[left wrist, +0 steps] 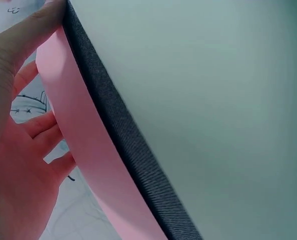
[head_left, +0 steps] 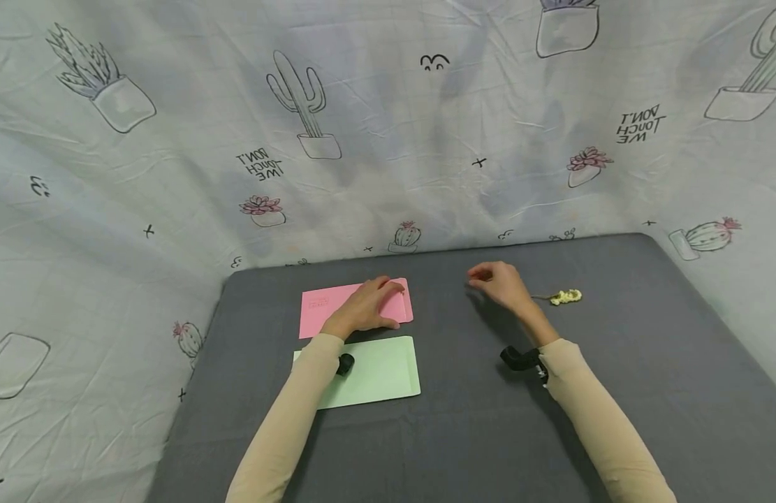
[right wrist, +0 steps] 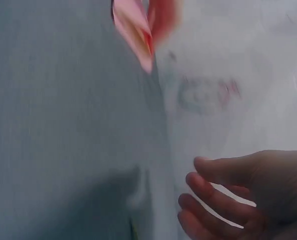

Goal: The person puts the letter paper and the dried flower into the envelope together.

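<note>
A pink envelope (head_left: 327, 300) lies on the grey cloth in the head view. My left hand (head_left: 362, 305) spans its right end, thumb at the near edge and fingers at the far edge, gripping it across its width. In the right wrist view the pink envelope's end (right wrist: 132, 22) gapes a little. A pale green envelope (head_left: 375, 374) lies just nearer me, under my left forearm. Off to the right, my right hand (head_left: 502, 285) hovers over the cloth, fingers loosely bent and holding nothing. A yellow flower (head_left: 566, 297) on a thin stem lies beside my right wrist.
A grey cloth (head_left: 463, 447) covers the table. Behind it and along both sides hangs a white curtain (head_left: 375, 188) with drawn cacti. Black straps with camera mounts sit on both wrists, the right mount (head_left: 520, 359) close above the cloth.
</note>
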{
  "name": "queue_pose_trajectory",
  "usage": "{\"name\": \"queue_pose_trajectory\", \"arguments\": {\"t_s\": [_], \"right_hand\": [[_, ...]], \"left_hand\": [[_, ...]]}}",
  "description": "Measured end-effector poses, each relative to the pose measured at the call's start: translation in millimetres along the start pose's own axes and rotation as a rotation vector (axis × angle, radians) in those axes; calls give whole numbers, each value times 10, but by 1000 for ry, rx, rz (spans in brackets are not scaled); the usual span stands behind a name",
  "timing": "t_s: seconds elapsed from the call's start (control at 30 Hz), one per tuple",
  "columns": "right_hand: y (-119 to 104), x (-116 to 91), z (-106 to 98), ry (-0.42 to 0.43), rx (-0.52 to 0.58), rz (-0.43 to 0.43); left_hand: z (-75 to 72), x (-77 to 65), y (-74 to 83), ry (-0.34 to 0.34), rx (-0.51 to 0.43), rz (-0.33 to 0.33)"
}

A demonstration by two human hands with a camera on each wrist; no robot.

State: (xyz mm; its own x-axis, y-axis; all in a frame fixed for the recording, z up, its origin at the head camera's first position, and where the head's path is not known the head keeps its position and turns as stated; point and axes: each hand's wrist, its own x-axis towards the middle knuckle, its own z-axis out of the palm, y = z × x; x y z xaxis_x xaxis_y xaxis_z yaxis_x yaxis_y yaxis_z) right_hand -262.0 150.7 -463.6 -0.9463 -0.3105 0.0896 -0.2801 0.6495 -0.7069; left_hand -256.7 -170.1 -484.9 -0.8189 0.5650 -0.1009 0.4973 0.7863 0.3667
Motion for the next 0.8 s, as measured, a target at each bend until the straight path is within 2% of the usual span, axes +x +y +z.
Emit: {"name": "queue_pose_trajectory", "arguments": {"t_s": [0.17, 0.37, 0.57, 0.8], "right_hand": [[258, -208, -441, -65, -102, 77], [619, -500, -793, -71, -174, 174], [844, -728, -944, -52, -189, 182], [912, -802, -930, -23, -184, 153]], "left_hand": [[2, 2, 2, 5, -6, -2], [5, -10, 5, 16, -20, 8], [12, -20, -4, 29, -27, 5], [22, -8, -7, 16, -31, -1]]}}
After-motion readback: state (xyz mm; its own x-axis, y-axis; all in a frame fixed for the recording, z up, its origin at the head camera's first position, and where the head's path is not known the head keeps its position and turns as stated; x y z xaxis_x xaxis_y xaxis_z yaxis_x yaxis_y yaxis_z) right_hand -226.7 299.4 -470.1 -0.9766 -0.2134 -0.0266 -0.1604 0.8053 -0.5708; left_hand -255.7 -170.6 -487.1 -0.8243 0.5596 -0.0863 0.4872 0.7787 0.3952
